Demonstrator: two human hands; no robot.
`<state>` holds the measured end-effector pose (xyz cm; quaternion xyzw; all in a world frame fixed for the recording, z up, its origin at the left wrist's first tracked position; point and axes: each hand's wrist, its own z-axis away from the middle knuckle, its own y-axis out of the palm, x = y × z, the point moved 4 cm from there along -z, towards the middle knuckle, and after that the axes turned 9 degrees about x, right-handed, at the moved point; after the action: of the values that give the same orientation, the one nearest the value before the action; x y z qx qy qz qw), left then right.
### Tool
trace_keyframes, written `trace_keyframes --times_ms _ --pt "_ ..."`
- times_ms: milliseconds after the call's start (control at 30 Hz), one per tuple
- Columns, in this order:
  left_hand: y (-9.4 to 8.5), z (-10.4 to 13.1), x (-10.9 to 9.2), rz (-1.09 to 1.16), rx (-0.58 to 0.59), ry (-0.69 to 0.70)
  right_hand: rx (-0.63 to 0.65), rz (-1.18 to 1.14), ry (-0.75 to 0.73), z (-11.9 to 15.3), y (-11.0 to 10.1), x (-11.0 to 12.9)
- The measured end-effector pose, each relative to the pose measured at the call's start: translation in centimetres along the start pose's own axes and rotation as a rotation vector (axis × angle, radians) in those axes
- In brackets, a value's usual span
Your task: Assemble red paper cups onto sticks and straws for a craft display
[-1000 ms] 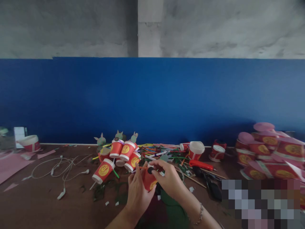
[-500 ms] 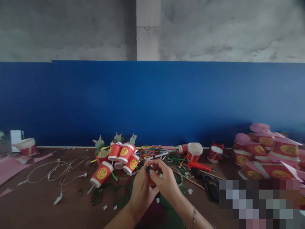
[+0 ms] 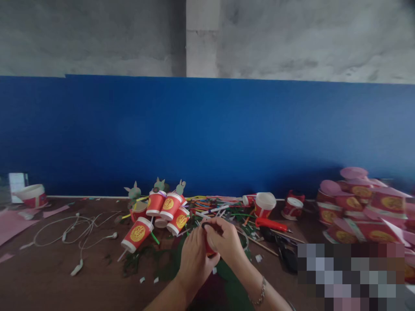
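Note:
Between my hands, near the front centre of the table, a small red cup [image 3: 209, 248] is mostly covered by fingers. My left hand [image 3: 195, 255] is wrapped round its left side. My right hand [image 3: 226, 242] pinches a small dark round piece [image 3: 205, 225] at the cup's top. Behind and left of my hands lies a pile of red paper cups [image 3: 171, 204] with yellow emblems, some with sticks and green animal-head cutouts [image 3: 180, 187]. Coloured strips [image 3: 214, 202] are spread just beyond my fingertips.
White earphones [image 3: 77, 268] and pink paper [image 3: 14, 226] lie on the left. To the right are a cup with a white cup inside [image 3: 265, 204], a red-handled tool [image 3: 272, 224], black scissors [image 3: 287, 255], and stacked red cups with pink pieces [image 3: 359, 205]. Green scraps surround my hands.
The view has shifted slightly. My fingers have closed in over the cup's top, and the dark piece sits slightly higher. A white strip behind them looks differently placed.

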<state>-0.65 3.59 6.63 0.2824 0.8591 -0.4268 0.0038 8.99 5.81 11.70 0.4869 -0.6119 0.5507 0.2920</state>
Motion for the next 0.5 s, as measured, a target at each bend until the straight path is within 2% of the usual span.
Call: trace_keyframes --times_ms 100,300,500 --pt "-0.07 -0.02 -0.13 -0.021 -0.001 -0.003 0.001 0.0 -0.008 -0.11 -0.07 -0.05" --pt "-0.02 0.35 -0.28 -0.041 -0.074 0.065 -0.037 0.086 -0.144 0.38 0.04 -0.02" --pt "-0.23 0.38 -0.33 -0.002 -0.131 0.057 -0.121 -0.05 -0.082 0.33 0.19 -0.74"
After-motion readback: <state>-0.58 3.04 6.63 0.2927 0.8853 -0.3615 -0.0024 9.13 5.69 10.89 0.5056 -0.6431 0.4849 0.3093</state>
